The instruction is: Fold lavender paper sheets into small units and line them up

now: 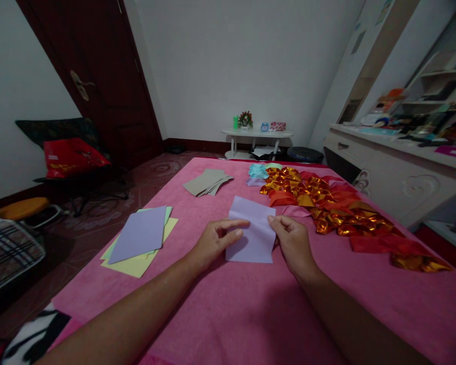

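Observation:
A lilac paper sheet (253, 230) lies folded on the pink table cover (251, 304) in front of me. My left hand (215, 241) rests on its left edge, index finger stretched across the sheet and the other fingers curled. My right hand (293, 239) pinches the sheet's right edge between thumb and curled fingers. Both forearms reach in from the bottom of the view.
A stack of lilac, green and yellow sheets (140, 239) lies to the left. Grey sheets (208, 181) sit farther back. Crumpled gold and red foil (334, 205) runs along the right, with small folded pastel pieces (257, 174) behind. A white cabinet (395, 172) stands at right.

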{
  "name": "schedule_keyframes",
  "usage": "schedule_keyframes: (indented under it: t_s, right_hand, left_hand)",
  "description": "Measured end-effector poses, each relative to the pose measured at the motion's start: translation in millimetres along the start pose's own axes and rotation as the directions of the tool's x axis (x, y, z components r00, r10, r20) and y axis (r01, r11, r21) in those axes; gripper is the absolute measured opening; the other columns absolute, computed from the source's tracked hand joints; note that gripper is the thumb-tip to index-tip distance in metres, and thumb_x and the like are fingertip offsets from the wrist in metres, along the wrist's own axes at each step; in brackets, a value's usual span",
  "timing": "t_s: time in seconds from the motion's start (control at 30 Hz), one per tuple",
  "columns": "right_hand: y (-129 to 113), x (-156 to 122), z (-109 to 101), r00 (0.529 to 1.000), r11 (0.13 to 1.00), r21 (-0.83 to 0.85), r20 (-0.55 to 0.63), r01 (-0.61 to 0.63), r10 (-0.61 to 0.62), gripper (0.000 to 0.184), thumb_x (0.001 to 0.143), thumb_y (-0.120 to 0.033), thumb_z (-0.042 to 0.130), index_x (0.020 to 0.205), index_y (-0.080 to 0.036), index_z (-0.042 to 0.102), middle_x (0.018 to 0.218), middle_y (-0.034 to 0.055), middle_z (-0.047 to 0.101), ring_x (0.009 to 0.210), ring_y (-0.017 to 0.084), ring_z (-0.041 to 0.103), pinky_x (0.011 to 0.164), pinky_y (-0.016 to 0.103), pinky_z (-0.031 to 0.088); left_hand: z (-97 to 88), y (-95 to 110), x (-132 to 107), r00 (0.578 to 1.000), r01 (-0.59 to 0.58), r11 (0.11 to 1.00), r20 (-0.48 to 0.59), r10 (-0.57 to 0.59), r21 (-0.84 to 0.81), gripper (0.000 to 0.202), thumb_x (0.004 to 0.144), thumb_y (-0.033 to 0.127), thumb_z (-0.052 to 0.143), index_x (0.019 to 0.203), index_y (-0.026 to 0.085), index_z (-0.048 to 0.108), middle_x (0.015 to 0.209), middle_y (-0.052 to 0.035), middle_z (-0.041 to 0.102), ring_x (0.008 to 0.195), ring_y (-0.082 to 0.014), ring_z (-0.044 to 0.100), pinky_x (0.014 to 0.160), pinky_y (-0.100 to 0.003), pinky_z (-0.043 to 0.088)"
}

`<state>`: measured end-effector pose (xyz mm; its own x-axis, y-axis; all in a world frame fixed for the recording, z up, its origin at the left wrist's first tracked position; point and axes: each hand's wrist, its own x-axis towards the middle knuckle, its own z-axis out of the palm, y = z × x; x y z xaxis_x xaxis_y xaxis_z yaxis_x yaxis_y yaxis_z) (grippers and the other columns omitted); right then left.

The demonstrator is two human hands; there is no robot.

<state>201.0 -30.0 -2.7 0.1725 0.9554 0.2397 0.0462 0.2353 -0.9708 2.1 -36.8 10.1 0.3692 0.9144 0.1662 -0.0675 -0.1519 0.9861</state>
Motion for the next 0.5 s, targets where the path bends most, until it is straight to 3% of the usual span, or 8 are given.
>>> schedule_keyframes:
  t_s: [0.2, 0.3, 0.4, 0.5]
  right_hand:
    - [-2, 0, 0, 0.998, 1.0, -0.011, 0.051, -0.021, 0.021, 0.034, 0.073, -0.042, 0.068, 0.055, -0.018, 0.053, 0.051, -0.0048, 0.044, 0.048, 0.009, 0.038, 0.044, 0.023, 0.027]
    - [-4, 0, 0, 0.998, 1.0, 0.011, 0.065, -0.02, 0.019, 0.032, 0.073, -0.041, 0.068, 0.057, -0.018, 0.054, 0.052, -0.0043, 0.047, 0.048, 0.01, 0.039, 0.045, 0.023, 0.029]
    - [-5, 0, 0, 0.999, 0.994, 0.107, 0.049, -0.007, 0.002, 0.022, 0.076, -0.038, 0.067, 0.085, -0.02, 0.061, 0.06, -0.0042, 0.056, 0.05, 0.01, 0.045, 0.046, 0.022, 0.033]
    - [-4, 0, 0, 0.999, 0.987, 0.159, 0.017, 0.032, -0.035, 0.031, 0.08, -0.035, 0.062, 0.108, -0.024, 0.055, 0.07, -0.003, 0.061, 0.053, 0.011, 0.05, 0.047, 0.022, 0.037]
  left_hand:
    - [2.1, 11, 2, 0.997, -0.061, 0.989, -0.042, 0.067, 0.133, 0.026, 0.078, 0.036, 0.065, 0.095, 0.018, 0.075, 0.098, -0.01, 0.072, 0.088, -0.0209, 0.063, 0.077, -0.029, 0.047]
    - [2.0, 12, 5, 0.996, -0.013, 0.995, -0.085, 0.022, 0.099, 0.034, 0.076, 0.034, 0.067, 0.104, 0.016, 0.072, 0.097, -0.0095, 0.071, 0.078, -0.0185, 0.064, 0.067, -0.026, 0.047]
    - [3.5, 9, 8, 0.989, 0.041, 0.999, -0.146, -0.039, 0.01, 0.045, 0.072, 0.033, 0.07, 0.113, 0.014, 0.067, 0.098, -0.0094, 0.071, 0.07, -0.0153, 0.062, 0.06, -0.023, 0.045]
    - [5.6, 5, 9, 0.974, 0.067, 0.996, -0.214, -0.08, -0.064, 0.05, 0.069, 0.032, 0.073, 0.114, 0.012, 0.066, 0.096, -0.0098, 0.07, 0.066, -0.0129, 0.059, 0.057, -0.022, 0.043]
